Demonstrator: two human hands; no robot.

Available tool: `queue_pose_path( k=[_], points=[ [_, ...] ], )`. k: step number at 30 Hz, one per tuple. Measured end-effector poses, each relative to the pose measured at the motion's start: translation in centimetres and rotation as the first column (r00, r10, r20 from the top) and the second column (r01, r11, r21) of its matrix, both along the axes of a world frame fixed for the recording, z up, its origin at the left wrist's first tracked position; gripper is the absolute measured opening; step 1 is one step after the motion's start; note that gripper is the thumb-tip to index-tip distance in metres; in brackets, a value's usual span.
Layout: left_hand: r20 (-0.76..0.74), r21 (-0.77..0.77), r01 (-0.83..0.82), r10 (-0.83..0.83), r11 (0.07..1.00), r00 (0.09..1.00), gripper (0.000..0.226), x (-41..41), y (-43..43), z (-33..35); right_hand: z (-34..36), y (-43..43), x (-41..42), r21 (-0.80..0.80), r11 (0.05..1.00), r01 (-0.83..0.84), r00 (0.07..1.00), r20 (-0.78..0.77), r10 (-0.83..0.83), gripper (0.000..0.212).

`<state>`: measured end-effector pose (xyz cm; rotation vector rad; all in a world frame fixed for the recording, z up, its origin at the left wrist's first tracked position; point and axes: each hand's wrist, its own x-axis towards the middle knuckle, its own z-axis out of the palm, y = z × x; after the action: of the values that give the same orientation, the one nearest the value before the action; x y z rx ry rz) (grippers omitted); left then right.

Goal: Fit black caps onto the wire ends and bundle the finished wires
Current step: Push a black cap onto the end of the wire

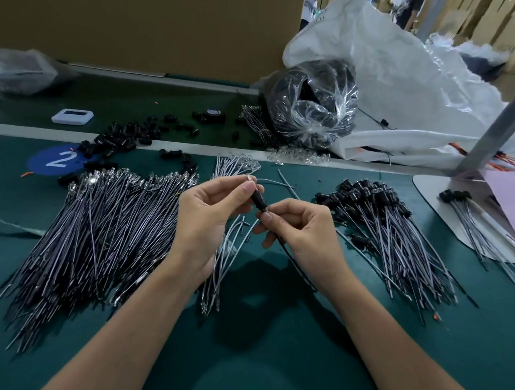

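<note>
Black cap (258, 199), short, dark and cylindrical, is held above the green table (267, 362) between both hands. The left hand (211, 218) pinches the cap between thumb and fingers. The right hand (301, 231) pinches the thin dark wire (292, 262) just below it. Uncapped wires (94, 231) lie heaped at left, capped wires (391, 238) at right.

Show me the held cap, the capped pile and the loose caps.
held cap (258, 201): head view, its body.
capped pile (393, 231): head view, wire middles.
loose caps (123, 139): head view, heap centre.
</note>
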<state>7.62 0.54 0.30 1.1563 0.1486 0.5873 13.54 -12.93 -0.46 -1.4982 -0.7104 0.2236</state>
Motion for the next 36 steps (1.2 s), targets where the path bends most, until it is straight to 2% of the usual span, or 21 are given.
queue_pose_path(
  k=[5,12,29,36],
  points=[
    [-0.016,0.049,-0.013,0.014,0.999,1.0,0.011,0.1,-0.07,-0.14,-0.13,0.01,-0.02,-0.012,0.999,0.04,0.999,0.037,-0.04,0.015],
    [-0.006,0.073,-0.029,0.029,0.997,1.0,0.015,0.05,-0.01,-0.11,-0.24,0.06,-0.04,-0.039,0.987,0.155,0.982,0.112,-0.149,0.016],
    [-0.001,0.058,-0.005,0.005,0.998,1.0,0.013,-0.2,-0.23,0.12,-0.01,-0.04,-0.36,-0.06,0.981,0.185,0.983,0.004,-0.185,0.012],
    [0.0,0.051,0.002,-0.002,0.999,1.0,0.02,-0.16,-0.22,0.12,-0.04,0.03,-0.24,-0.059,0.984,0.167,0.986,-0.02,-0.168,0.014]
  ],
)
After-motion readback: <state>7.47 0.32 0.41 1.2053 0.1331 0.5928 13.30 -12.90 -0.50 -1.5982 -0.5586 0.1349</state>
